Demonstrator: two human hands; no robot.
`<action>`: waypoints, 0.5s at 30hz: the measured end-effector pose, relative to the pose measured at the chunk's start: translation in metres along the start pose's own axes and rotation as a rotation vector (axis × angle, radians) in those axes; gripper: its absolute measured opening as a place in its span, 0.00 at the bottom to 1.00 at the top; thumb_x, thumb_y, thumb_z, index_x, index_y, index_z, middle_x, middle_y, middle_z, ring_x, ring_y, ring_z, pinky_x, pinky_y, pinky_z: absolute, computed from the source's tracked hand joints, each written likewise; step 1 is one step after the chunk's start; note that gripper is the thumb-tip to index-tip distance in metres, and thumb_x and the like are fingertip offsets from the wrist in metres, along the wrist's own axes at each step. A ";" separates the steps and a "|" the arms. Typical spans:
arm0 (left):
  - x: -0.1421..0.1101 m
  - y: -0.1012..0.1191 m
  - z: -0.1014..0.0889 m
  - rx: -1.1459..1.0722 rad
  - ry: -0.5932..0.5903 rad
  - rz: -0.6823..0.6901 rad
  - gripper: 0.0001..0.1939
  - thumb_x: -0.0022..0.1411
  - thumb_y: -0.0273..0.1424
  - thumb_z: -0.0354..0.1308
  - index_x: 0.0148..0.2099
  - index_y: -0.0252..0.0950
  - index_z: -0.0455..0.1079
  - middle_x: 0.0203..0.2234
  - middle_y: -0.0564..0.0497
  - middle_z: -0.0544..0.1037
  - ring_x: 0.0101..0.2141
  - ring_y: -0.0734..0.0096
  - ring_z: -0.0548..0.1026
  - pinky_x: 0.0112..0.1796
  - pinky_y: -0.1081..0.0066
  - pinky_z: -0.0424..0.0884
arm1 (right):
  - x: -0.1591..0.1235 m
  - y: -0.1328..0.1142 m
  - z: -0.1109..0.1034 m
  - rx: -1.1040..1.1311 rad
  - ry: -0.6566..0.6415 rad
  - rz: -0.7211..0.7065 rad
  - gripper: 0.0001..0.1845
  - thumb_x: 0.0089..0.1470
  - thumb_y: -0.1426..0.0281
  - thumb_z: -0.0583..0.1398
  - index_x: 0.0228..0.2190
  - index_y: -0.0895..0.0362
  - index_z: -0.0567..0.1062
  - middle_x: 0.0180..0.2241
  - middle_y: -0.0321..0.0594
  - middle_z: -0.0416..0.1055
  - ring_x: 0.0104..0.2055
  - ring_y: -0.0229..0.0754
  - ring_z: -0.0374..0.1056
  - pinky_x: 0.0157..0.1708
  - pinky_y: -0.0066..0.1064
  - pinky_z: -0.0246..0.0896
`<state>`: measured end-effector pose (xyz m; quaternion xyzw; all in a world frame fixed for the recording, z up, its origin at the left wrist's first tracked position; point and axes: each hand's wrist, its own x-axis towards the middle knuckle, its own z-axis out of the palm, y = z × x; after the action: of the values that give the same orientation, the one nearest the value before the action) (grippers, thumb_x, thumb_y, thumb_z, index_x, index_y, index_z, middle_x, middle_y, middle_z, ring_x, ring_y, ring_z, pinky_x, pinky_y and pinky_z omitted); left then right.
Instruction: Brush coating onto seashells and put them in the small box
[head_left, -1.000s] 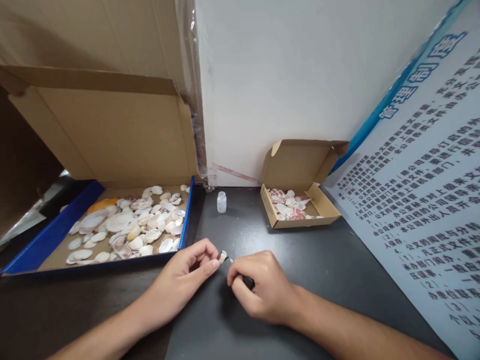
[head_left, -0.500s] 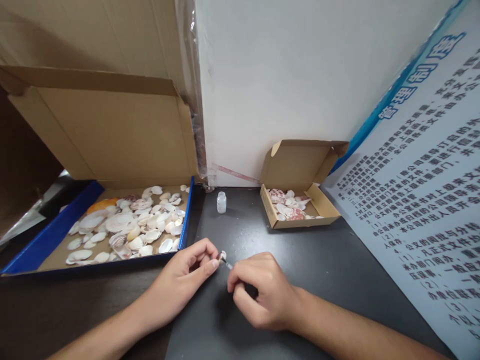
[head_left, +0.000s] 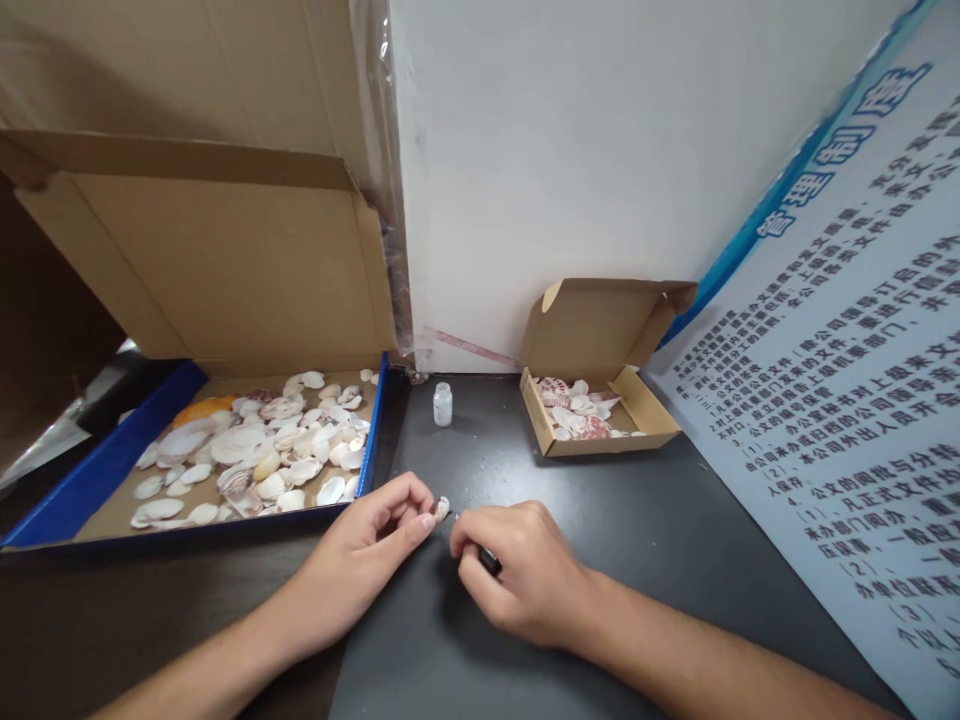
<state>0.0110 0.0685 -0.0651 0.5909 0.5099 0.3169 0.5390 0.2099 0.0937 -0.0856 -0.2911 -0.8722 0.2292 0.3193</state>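
My left hand [head_left: 375,545] pinches a small shell [head_left: 442,508] between thumb and forefinger, just above the dark table [head_left: 600,520], in front of the blue tray [head_left: 105,470] of loose shells. My right hand [head_left: 517,570] is closed around a thin dark tool [head_left: 489,561], its tip right at the shell; whether the tip touches it I cannot tell.

The risks I see are these. The shell is tiny and held only at its edge, so a push from the tool that is a little too firm could flip it out of my fingers onto the table, or crack it. My fingertips sit very near the tool's tip, so a slip could jab or smear them. The open bottle [head_left: 443,404] stands upright beyond my hands, between the tray and the small box [head_left: 600,400] of patterned shells; reaching forward carelessly could knock it over. My forearms lie close to the tray's front edge, and a nudge there would jostle the shells in it.
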 end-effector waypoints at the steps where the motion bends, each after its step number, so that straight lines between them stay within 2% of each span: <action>1: 0.000 0.000 0.000 0.000 -0.002 -0.002 0.17 0.66 0.46 0.50 0.35 0.37 0.61 0.22 0.60 0.58 0.25 0.75 0.54 0.27 0.75 0.54 | 0.000 0.000 0.000 0.002 0.007 0.013 0.07 0.49 0.76 0.53 0.26 0.56 0.70 0.20 0.32 0.68 0.19 0.33 0.60 0.24 0.25 0.50; 5: -0.001 0.000 0.001 0.006 0.003 0.014 0.17 0.66 0.46 0.50 0.35 0.37 0.61 0.22 0.59 0.59 0.25 0.75 0.55 0.28 0.74 0.55 | -0.001 -0.001 -0.001 0.066 0.043 -0.127 0.06 0.49 0.76 0.53 0.25 0.56 0.69 0.19 0.31 0.68 0.19 0.32 0.58 0.24 0.25 0.51; 7: 0.000 0.001 0.001 0.005 0.009 0.014 0.17 0.66 0.46 0.50 0.35 0.37 0.61 0.22 0.59 0.59 0.25 0.75 0.55 0.28 0.74 0.55 | -0.001 -0.001 -0.001 0.039 0.030 -0.115 0.06 0.49 0.76 0.53 0.26 0.56 0.70 0.20 0.32 0.68 0.19 0.32 0.59 0.24 0.25 0.51; 10: 0.001 0.001 0.002 0.007 0.005 0.010 0.17 0.66 0.46 0.50 0.35 0.37 0.61 0.22 0.60 0.58 0.25 0.75 0.54 0.28 0.74 0.55 | 0.000 -0.001 -0.002 0.006 0.027 -0.009 0.07 0.50 0.76 0.53 0.26 0.56 0.70 0.20 0.32 0.68 0.20 0.33 0.60 0.25 0.26 0.51; 15: 0.003 -0.002 0.001 0.009 0.007 0.007 0.17 0.66 0.47 0.50 0.35 0.37 0.62 0.23 0.59 0.59 0.26 0.74 0.55 0.29 0.74 0.56 | 0.000 -0.001 -0.002 0.060 0.055 -0.118 0.06 0.50 0.76 0.53 0.26 0.56 0.69 0.20 0.31 0.66 0.19 0.32 0.58 0.25 0.25 0.51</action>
<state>0.0127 0.0708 -0.0677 0.5939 0.5110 0.3186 0.5335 0.2107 0.0935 -0.0832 -0.2356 -0.8716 0.2280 0.3646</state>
